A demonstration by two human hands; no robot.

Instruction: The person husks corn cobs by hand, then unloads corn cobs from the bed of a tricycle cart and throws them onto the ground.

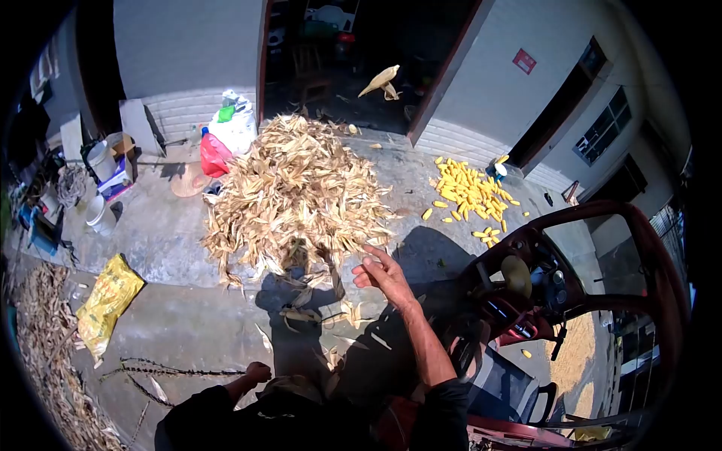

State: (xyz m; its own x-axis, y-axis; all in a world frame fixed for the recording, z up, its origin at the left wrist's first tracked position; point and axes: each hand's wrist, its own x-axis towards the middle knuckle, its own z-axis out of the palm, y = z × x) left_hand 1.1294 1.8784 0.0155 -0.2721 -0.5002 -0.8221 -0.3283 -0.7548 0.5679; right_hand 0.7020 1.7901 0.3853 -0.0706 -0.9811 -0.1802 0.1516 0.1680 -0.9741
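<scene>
My right hand (382, 278) is stretched out over the ground with its fingers apart and nothing in it. Beyond it, in front of the dark doorway, a pale husk-covered piece of corn (381, 81) is in mid-air. The big heap of dry corn husks (301, 195) lies just ahead of my right hand. Low down, close to my body, my left hand (258, 372) has its fingers curled; what they hold, if anything, is hidden. A dark knotted cord or twig (184, 370) lies on the ground beside my left hand.
Yellow corn cobs (470, 189) are piled by the wall. At right stands a red vehicle (519, 316) with a steering wheel. A yellow sack (109, 304), white buckets (100, 214) and more husks (56, 346) are at left. Loose husks (350, 314) lie near my feet.
</scene>
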